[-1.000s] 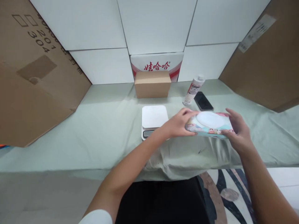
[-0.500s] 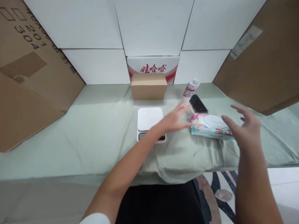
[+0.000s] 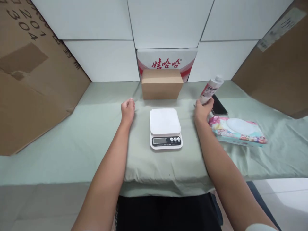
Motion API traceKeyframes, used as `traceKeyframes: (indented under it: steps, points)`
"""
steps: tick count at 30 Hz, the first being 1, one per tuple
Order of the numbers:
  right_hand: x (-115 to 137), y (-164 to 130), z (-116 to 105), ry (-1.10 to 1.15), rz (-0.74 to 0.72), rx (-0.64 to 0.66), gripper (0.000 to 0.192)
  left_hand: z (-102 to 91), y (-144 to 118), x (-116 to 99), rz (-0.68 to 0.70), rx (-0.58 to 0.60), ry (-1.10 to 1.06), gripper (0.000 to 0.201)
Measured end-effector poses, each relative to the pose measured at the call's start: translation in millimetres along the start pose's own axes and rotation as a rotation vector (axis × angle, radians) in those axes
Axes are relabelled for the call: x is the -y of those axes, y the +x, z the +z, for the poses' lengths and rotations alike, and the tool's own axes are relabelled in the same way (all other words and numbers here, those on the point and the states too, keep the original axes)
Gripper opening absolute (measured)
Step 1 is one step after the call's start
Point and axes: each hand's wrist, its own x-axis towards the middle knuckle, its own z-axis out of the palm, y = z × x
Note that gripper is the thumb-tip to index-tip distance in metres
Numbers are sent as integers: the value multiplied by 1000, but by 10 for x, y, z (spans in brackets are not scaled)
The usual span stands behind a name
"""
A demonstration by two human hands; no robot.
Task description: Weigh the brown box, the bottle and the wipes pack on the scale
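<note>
My left hand [image 3: 128,110] rests on the green cloth, fingers curled into a loose fist, with nothing showing in it. On the right, my right hand [image 3: 203,110] is closed around the lower part of a white bottle [image 3: 209,91] with a pink-red label; the hand partly hides its base. The bottle appears tilted to the right. Between my hands lies a white digital kitchen scale [image 3: 165,123], its platform bare and its display dark.
A black phone [image 3: 218,106] lies behind my right hand. A pack of wet wipes [image 3: 238,131] is to its right. A small brown box [image 3: 161,85] sits behind the scale. Large cardboard boxes [image 3: 36,96] flank the cloth-covered table [image 3: 101,138], with white panels at the back.
My hands have moved left and apart. The left has left the area over the scale and closed; the right has gone from beside the wipes to the bottle. The view has shifted slightly.
</note>
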Motion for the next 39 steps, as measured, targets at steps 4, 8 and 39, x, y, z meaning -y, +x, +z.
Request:
traceKeyframes:
  steps: [4,8,39]
  points:
    - [-18,-50,-37,-22,-151,105,48,27,-3,11,3,44,-25,52]
    - [246,-364,4,153,-296,467,52,20,-1,3,3,24,-1,53]
    - [536,-900,-52,303,-358,716,49,52,-12,-36,-30,26,88,55]
